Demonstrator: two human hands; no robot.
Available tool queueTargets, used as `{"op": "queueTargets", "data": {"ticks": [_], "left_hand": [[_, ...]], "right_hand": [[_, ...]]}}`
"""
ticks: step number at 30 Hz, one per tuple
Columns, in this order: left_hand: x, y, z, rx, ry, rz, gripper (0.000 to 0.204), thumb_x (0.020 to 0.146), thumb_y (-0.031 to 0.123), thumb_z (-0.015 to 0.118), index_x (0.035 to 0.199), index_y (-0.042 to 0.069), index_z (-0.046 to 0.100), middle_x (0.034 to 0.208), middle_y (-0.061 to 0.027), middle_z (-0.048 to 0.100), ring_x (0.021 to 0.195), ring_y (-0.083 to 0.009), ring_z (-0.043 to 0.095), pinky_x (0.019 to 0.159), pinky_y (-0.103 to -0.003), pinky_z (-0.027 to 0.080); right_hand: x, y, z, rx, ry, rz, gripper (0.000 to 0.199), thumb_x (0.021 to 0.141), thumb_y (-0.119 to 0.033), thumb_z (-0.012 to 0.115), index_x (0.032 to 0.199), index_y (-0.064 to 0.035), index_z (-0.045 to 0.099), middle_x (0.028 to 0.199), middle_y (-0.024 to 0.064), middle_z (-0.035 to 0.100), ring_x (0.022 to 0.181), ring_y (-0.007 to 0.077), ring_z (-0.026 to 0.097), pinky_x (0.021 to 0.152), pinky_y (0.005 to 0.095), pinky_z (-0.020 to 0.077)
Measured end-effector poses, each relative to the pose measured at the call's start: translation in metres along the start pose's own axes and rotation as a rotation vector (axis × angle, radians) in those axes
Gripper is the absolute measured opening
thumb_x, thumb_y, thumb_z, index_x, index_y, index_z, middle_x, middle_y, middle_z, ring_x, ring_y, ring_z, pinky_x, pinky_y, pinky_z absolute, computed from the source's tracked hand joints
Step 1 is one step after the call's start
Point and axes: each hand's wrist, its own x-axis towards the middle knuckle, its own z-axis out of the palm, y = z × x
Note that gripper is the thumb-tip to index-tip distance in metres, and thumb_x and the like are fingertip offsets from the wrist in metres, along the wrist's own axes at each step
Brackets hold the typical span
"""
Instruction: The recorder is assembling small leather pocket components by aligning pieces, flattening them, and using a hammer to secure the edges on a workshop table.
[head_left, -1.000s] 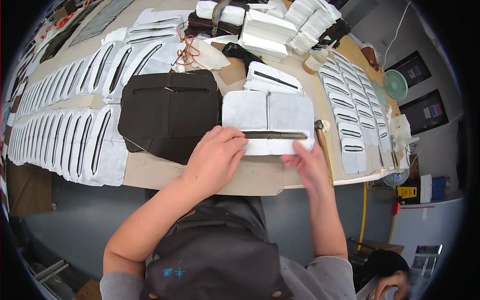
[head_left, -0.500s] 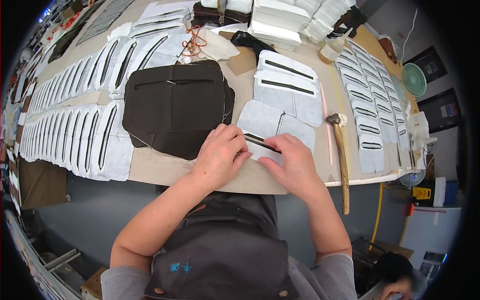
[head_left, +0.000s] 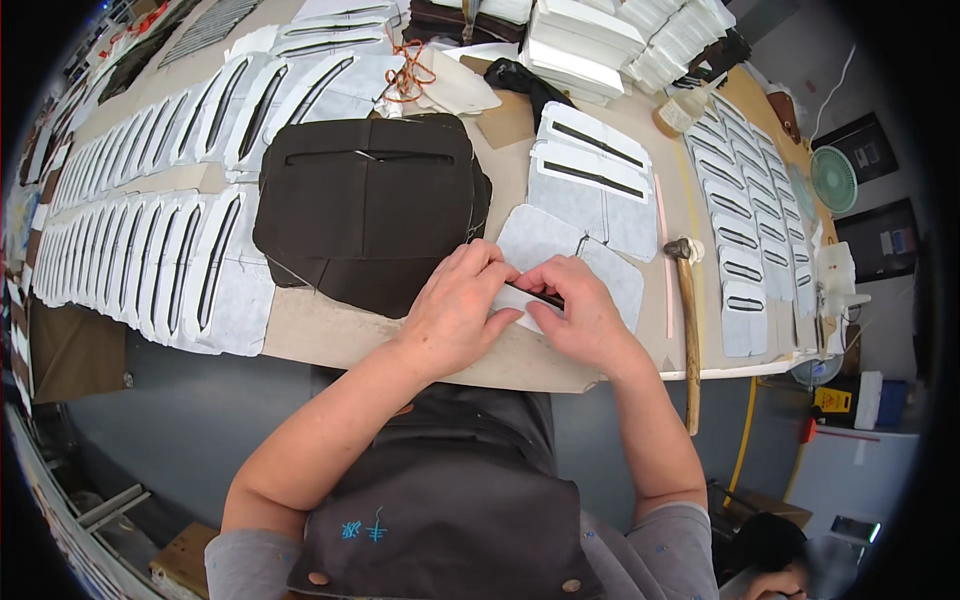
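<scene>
Both hands are at a small white piece with a black strip (head_left: 514,299) near the table's front edge. My left hand (head_left: 460,305) is closed on its left end, thumb along the white part and fingers over the top. My right hand (head_left: 577,312) pinches the black strip from the right, thumb below and index finger above. Fingers hide much of the piece. Behind it lies a pale grey-white panel (head_left: 615,282) with a dark line across it. Left of my left hand sits a stack of dark brown fabric panels (head_left: 365,200), the top one slit lengthwise.
Rows of white pieces with black slots cover the table at left (head_left: 215,270) and right (head_left: 735,235). A wooden-handled hammer (head_left: 686,330) overhangs the front edge. Two slotted white strips (head_left: 590,170) lie beyond my hands. A bottle (head_left: 680,112) stands behind. Another person (head_left: 770,560) is at lower right.
My right hand has drawn closer to my left, its fingers now nearly meeting the left fingertips along the black strip. The whole view has shifted slightly.
</scene>
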Motion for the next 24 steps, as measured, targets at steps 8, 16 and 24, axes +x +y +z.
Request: {"op": "queueTargets", "data": {"ticks": [8, 16, 24], "left_hand": [[0.001, 0.001, 0.002, 0.057, 0.021, 0.022, 0.03, 0.081, 0.012, 0.083, 0.103, 0.001, 0.065, 0.116, -0.0112, 0.057, 0.108, -0.0326, 0.057, 0.091, -0.042, 0.05], [-0.002, 0.001, 0.001, 0.127, 0.011, 0.045, 0.03, 0.081, 0.013, 0.082, 0.103, 0.0, 0.066, 0.116, -0.0115, 0.058, 0.105, -0.0325, 0.056, 0.091, -0.042, 0.05], [0.007, 0.009, 0.019, 0.142, 0.029, 0.192, 0.029, 0.081, 0.008, 0.08, 0.107, 0.003, 0.067, 0.112, -0.0105, 0.06, 0.107, -0.0316, 0.057, 0.092, -0.042, 0.049]], "right_hand": [[-0.015, -0.007, 0.025, -0.136, 0.226, -0.112, 0.027, 0.081, 0.005, 0.066, 0.106, -0.0035, 0.072, 0.096, 0.0107, 0.066, 0.095, 0.0317, 0.06, 0.082, 0.0414, 0.0511], [-0.023, -0.013, -0.021, -0.133, 0.009, 0.052, 0.02, 0.087, 0.0, 0.072, 0.107, -0.0018, 0.071, 0.099, 0.0131, 0.065, 0.09, 0.0315, 0.067, 0.079, 0.0388, 0.0552], [-0.034, -0.004, -0.002, -0.036, 0.178, 0.084, 0.017, 0.087, -0.002, 0.07, 0.104, -0.0035, 0.072, 0.098, 0.0124, 0.067, 0.091, 0.033, 0.066, 0.078, 0.0408, 0.0539]]}}
